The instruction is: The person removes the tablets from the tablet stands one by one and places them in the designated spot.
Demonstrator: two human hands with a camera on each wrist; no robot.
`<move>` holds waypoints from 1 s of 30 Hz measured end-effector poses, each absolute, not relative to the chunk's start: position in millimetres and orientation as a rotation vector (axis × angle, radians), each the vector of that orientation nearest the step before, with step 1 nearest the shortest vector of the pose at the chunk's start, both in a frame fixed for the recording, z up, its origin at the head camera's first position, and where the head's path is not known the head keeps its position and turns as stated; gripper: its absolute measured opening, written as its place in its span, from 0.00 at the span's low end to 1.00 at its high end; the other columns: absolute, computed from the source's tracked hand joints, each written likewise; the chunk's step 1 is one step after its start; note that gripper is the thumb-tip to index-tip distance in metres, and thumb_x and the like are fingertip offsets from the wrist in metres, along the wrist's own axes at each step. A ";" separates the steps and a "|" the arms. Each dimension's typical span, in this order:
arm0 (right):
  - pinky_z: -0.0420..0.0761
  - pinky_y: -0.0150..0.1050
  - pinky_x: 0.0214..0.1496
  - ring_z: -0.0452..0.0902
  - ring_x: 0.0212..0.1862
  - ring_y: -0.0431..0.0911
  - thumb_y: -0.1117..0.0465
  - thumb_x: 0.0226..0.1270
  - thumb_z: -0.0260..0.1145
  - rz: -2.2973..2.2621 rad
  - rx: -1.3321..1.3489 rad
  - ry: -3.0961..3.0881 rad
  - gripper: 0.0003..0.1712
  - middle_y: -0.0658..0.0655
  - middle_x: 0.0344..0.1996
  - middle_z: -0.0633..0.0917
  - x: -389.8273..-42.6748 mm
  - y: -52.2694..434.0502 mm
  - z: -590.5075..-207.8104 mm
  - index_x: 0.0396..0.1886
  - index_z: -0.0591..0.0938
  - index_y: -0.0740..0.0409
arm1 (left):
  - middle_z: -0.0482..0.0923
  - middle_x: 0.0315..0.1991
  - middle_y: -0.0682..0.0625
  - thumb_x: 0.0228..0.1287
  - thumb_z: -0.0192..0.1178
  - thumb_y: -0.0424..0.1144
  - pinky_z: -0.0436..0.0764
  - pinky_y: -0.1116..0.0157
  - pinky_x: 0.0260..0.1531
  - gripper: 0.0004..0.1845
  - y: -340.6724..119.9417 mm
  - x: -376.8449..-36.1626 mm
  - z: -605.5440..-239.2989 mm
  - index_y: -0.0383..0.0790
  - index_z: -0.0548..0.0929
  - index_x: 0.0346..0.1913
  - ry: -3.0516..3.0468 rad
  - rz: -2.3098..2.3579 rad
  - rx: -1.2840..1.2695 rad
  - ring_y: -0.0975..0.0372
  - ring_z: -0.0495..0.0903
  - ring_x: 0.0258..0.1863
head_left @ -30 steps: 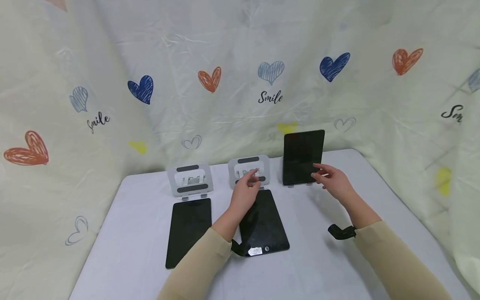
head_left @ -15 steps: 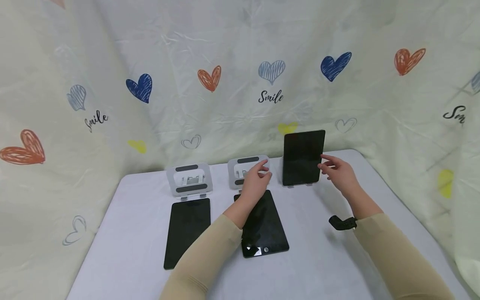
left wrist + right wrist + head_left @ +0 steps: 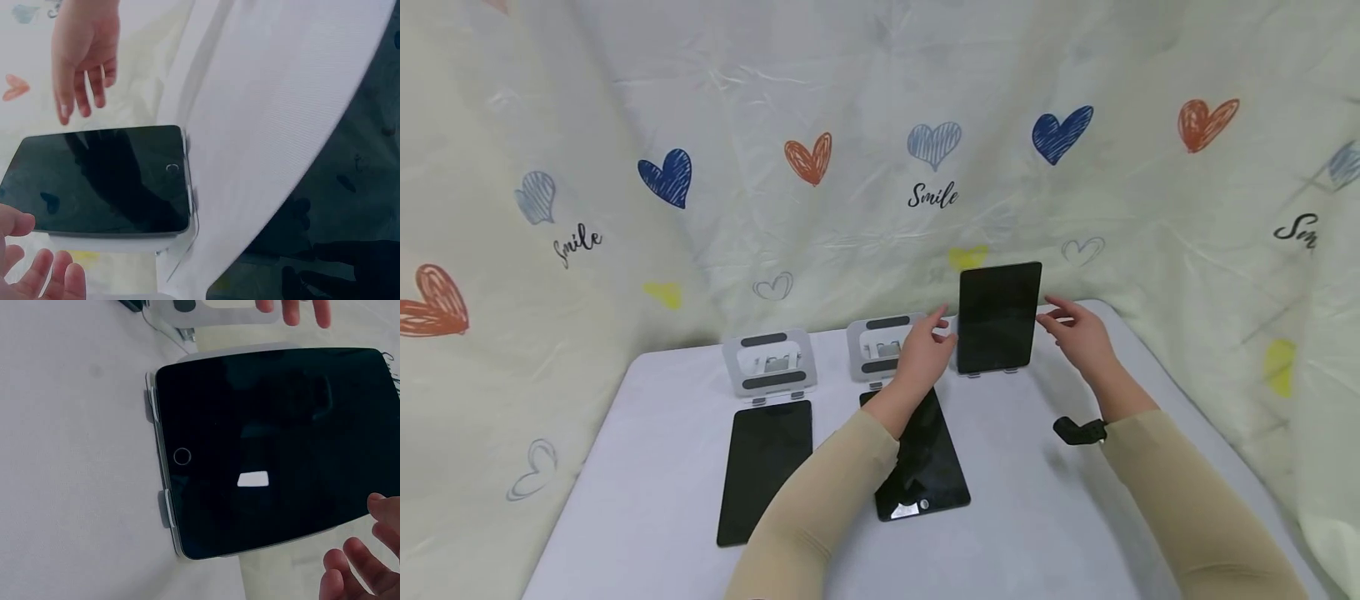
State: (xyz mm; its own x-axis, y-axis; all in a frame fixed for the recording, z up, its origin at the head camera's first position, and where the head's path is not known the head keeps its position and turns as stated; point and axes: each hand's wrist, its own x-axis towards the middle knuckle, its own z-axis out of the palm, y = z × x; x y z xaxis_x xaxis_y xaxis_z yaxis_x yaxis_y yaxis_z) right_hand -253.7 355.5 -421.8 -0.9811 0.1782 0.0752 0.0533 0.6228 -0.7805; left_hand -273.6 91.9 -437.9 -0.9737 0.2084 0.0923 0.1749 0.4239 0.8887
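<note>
A black tablet (image 3: 997, 318) stands tilted back at the far right of the table, its lower edge on the clips (image 3: 170, 509) of a stand mostly hidden behind it. My left hand (image 3: 927, 350) is beside its left edge with loosely bent fingers; in the left wrist view, that thumb (image 3: 22, 224) overlaps the tablet's corner. On the other side, my right hand (image 3: 1084, 340) has its fingers spread. Its thumb (image 3: 382, 506) lies right at the tablet's edge in the right wrist view. Neither hand grips anything.
Two more black tablets lie flat, one at left (image 3: 767, 458) and one in the middle (image 3: 932, 467), partly under my left forearm. Behind them stand two grey tablet stands, at left (image 3: 772, 379) and middle (image 3: 856, 350). A heart-printed curtain (image 3: 850, 83) hangs behind the table.
My left hand has moved right and up, from in front of the middle stand to the standing tablet's left edge. My right hand has drawn off the screen to the right edge.
</note>
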 end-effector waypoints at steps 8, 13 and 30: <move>0.75 0.53 0.54 0.72 0.59 0.62 0.49 0.76 0.59 1.242 -0.157 -2.725 0.35 0.69 0.60 0.75 -263.3 352.4 -424.7 0.75 0.64 0.58 | 0.75 0.53 0.52 0.71 0.60 0.40 0.77 0.66 0.31 0.31 102.1 -276.4 -430.1 0.53 0.66 0.75 2.646 1.617 0.380 0.67 0.76 0.35; 0.74 0.55 0.55 0.71 0.60 0.63 0.49 0.76 0.58 1.217 -0.167 -2.733 0.35 0.69 0.60 0.74 -266.1 351.9 -427.4 0.76 0.63 0.57 | 0.74 0.53 0.50 0.72 0.60 0.40 0.76 0.67 0.32 0.31 106.6 -279.5 -430.1 0.52 0.66 0.75 2.645 1.621 0.427 0.67 0.76 0.35; 0.75 0.54 0.52 0.72 0.58 0.63 0.51 0.77 0.56 1.197 -0.138 -2.662 0.31 0.69 0.58 0.76 -266.8 351.5 -438.7 0.73 0.68 0.60 | 0.74 0.51 0.52 0.72 0.59 0.39 0.79 0.69 0.35 0.27 112.1 -282.7 -435.9 0.54 0.71 0.72 2.662 1.683 0.401 0.66 0.76 0.38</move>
State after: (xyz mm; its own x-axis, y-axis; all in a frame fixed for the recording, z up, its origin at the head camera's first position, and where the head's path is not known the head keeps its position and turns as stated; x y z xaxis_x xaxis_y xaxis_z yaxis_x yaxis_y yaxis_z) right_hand -266.8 351.5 -438.7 -0.9715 0.1741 0.1606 -0.0046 0.6642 -0.7476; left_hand -282.7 112.1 -435.9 -0.9675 0.1944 0.1617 0.2295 0.4062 0.8845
